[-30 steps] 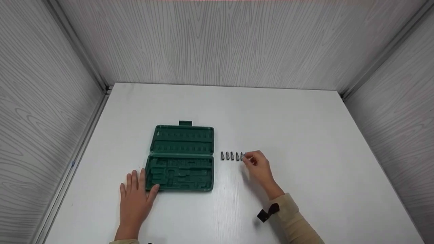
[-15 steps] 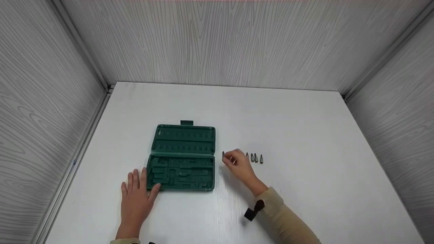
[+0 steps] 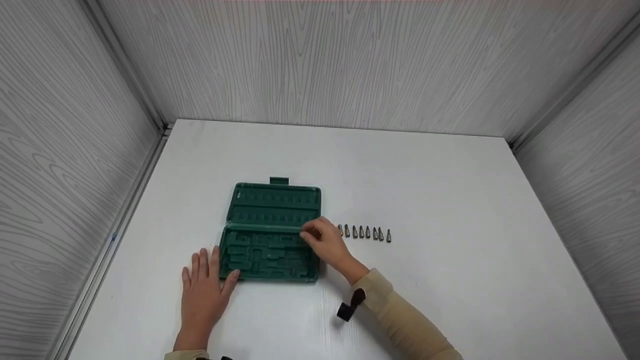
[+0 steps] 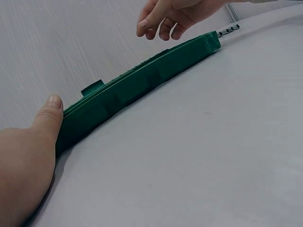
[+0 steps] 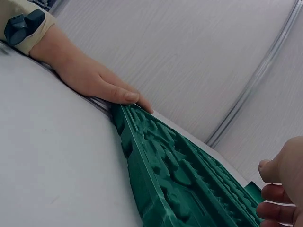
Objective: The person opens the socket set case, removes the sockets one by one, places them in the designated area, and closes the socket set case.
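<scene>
An opened green plastic bit case [image 3: 270, 277] lies on the white table, its moulded slots facing up. My left hand [image 3: 204, 300] rests flat at its left side, with the thumb [image 4: 53, 106] against the near left corner. Over the case's right edge, near the hinge, hovers my right hand [image 3: 327, 245] with loosely bent fingers. Nothing shows between its thumb and fingertips in either wrist view. Right of the case stretches a row of several metal screwdriver bits [image 3: 361, 232]; the right hand may cover its left end. One small bright piece, apparently a bit [image 3: 238, 195], sits in the lid's upper left slot.
The case's latch tab [image 3: 279, 180] sticks out at the back. Wood-grain panels [image 3: 320, 65] stand behind the table and on both sides. A black wrist camera [image 3: 346, 311] hangs from the right sleeve [image 3: 400, 320], close above the tabletop.
My right hand has swept left along the row of bits to the case's right edge, uncovering the bits on the right. My left hand has stayed on the case.
</scene>
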A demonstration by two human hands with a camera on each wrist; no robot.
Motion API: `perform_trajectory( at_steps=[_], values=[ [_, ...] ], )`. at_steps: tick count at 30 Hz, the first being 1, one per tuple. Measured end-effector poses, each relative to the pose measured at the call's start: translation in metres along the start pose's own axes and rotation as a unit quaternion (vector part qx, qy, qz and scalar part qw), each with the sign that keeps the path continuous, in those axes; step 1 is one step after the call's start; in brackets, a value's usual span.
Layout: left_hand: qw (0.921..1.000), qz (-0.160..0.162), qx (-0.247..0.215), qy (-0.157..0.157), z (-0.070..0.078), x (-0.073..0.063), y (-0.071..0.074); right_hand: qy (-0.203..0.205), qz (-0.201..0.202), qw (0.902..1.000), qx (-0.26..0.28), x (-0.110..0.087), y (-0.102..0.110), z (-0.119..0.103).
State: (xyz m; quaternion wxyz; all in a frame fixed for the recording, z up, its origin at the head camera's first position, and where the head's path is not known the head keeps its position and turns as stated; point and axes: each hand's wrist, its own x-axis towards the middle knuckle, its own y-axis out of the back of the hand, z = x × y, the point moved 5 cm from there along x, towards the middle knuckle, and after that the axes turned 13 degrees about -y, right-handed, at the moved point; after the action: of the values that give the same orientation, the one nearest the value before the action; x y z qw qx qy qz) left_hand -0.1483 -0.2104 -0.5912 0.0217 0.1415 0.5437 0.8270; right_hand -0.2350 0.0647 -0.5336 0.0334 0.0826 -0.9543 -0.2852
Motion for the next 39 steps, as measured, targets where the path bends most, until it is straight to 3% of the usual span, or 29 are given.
perform_trajectory(
  at_steps=[7,18,23,28,39],
  values=[
    [1.0,0.004,0.004,0.0,0.0,0.0,0.0,0.006,-0.022,0.9997,-0.003,0.012,-0.019,-0.017],
    [1.0,-0.002,-0.002,0.003,0.003,0.001,-0.002,0.012,-0.061,0.9959,-0.065,0.033,-0.043,-0.031],
    [1.0,-0.005,0.002,0.005,0.0,0.001,0.001,-0.007,-0.08,0.9939,-0.075,0.05,-0.057,-0.039],
    [0.9999,-0.005,0.003,0.01,0.0,0.001,0.0,-0.015,-0.076,0.9937,-0.081,0.068,-0.063,-0.045],
    [0.9999,-0.002,0.009,0.012,0.0,0.001,0.003,0.018,-0.051,0.9981,-0.031,0.099,-0.082,-0.056]
  ],
)
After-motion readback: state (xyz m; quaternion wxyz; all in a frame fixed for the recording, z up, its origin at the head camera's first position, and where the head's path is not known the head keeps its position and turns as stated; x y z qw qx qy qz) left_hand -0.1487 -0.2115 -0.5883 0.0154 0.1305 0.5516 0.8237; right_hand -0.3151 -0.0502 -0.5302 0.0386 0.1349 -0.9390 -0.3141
